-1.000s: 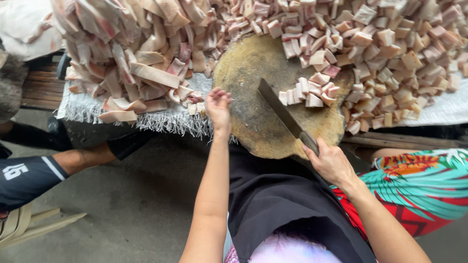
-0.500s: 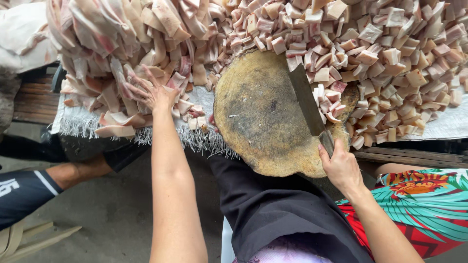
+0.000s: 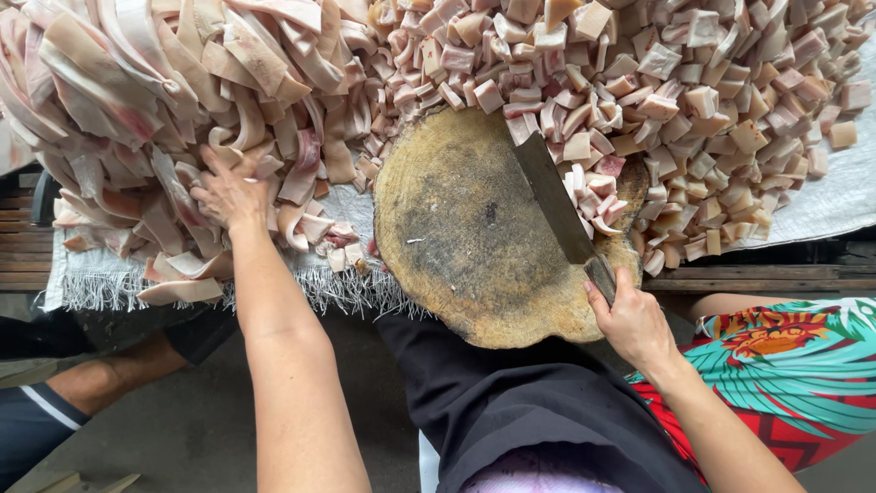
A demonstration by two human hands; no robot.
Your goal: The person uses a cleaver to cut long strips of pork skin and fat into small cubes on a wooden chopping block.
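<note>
We look straight down on a table [image 3: 849, 196] spread with a pale fringed cloth [image 3: 100, 283] that hangs over its near edge. A round wooden chopping block [image 3: 474, 237], worn and stained, sits at the near edge, roughly mid-table. Behind and to the right of the block lies a broad heap of cubed pork skin [image 3: 693, 100], spilling onto the block's far-right rim. The left half of the table is buried under a tall pile of long uncut pork-skin strips [image 3: 146, 100], some drooping over the near-left edge; this pile stands right against the block's left side. Below the table edge we see the person's dark apron [image 3: 538, 402], a bright patterned garment [image 3: 785, 365] at right, and another person's leg in dark shorts [image 3: 55, 402] at lower left. Our left hand [image 3: 230, 194] is spread flat, fingers splayed wide, pressing on the strips near the pile's front; we cannot tell whether it has gripped any one strip. Our right hand [image 3: 631, 319] is closed tight round the handle of a cleaver [image 3: 552, 196], whose blade lies slanted across the right side of the block, its tip against the cubes.
</note>
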